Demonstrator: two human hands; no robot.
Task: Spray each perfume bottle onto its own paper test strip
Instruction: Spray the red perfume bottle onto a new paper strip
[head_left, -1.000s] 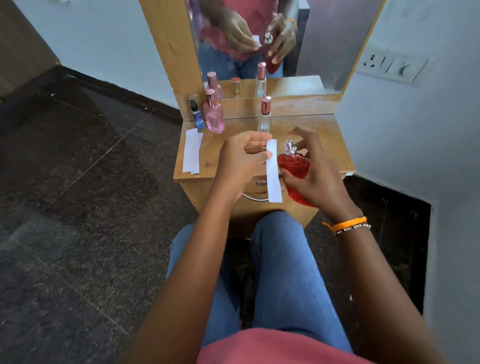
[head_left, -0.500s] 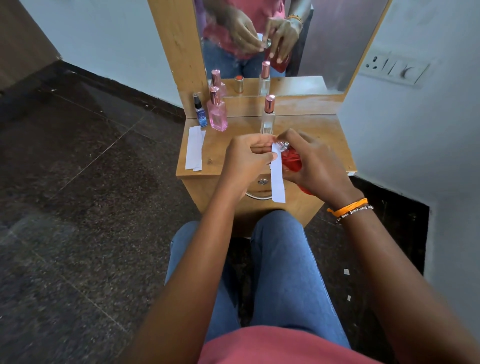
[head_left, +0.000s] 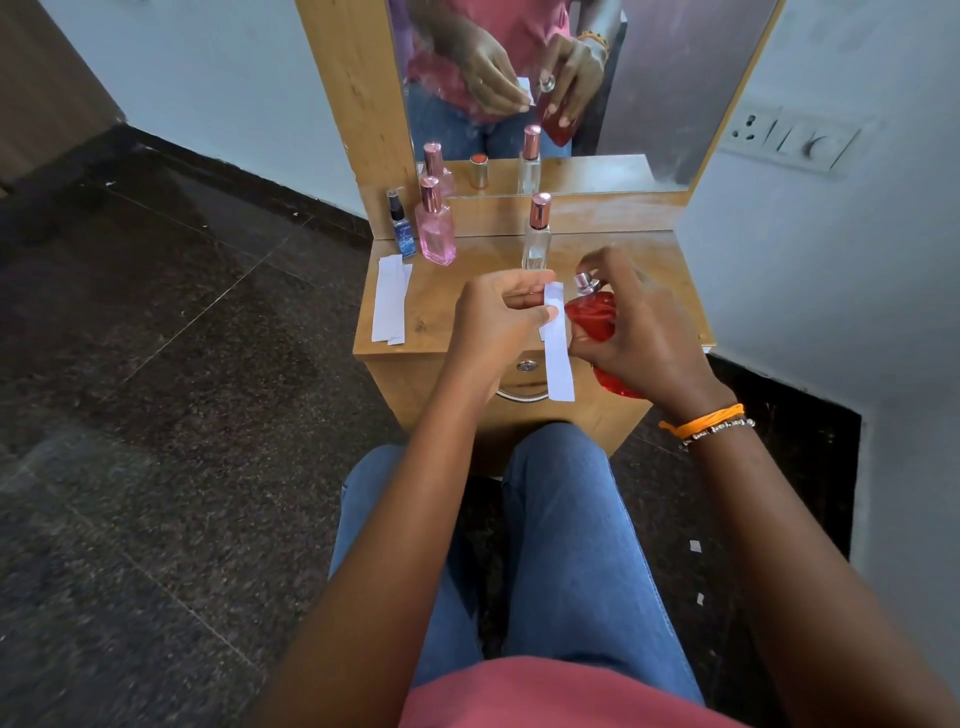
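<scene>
While the left hand (head_left: 498, 317) pinches a white paper test strip (head_left: 557, 343) near its top, the right hand (head_left: 644, 332) is wrapped around a red perfume bottle (head_left: 592, 317), both held just above the front edge of the wooden dressing table (head_left: 467, 312). The silver nozzle (head_left: 586, 283) sits just beside the strip's upper end; a fingertip seems to rest over it, though that is partly hidden. Being glass, the bottle is likely heavy, smooth and breakable, best gripped round its belly. Thin paper will flutter, so a pinch near the sprayed end suits. Spare strips (head_left: 390, 301) lie to the left.
</scene>
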